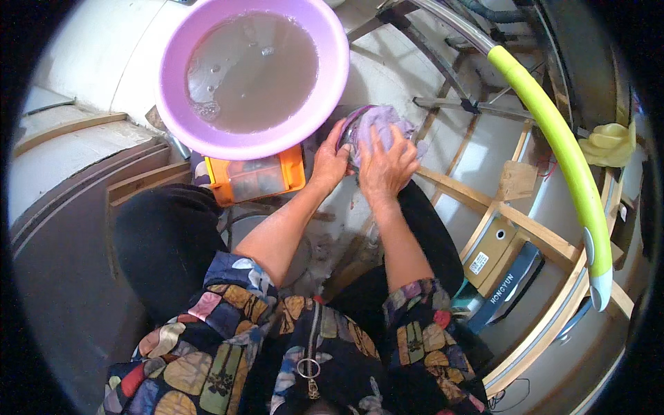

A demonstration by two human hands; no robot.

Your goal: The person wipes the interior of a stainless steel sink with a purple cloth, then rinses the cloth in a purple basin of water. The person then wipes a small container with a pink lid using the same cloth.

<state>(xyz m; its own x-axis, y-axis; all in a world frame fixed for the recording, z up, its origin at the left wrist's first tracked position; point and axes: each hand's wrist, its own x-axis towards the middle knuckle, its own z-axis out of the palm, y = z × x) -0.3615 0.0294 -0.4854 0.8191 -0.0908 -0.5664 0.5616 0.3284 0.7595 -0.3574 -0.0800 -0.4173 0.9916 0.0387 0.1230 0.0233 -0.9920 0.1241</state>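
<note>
My left hand (330,163) grips the near left side of a round object (345,129) with a purple rim. Most of that object is covered, so its exact kind is unclear. Over it, my right hand (388,165) presses a crumpled lilac cloth (383,118), fingers spread across the fabric. Up and to the left of both hands stands a lilac plastic basin (171,83) holding cloudy grey-brown water (254,78) with a few bubbles. An orange organizer case (220,188) with a clear compartment lid lies below the basin's near rim, close to my left wrist.
A yellow-green curved handle (557,119) on a metal tube arcs along the right. Beneath it are a wooden frame (461,189), a cardboard box (493,254) and a dark blue strap (506,288) bearing writing. A metal stand (430,49) rises behind; a dark panel (67,290) fills the left.
</note>
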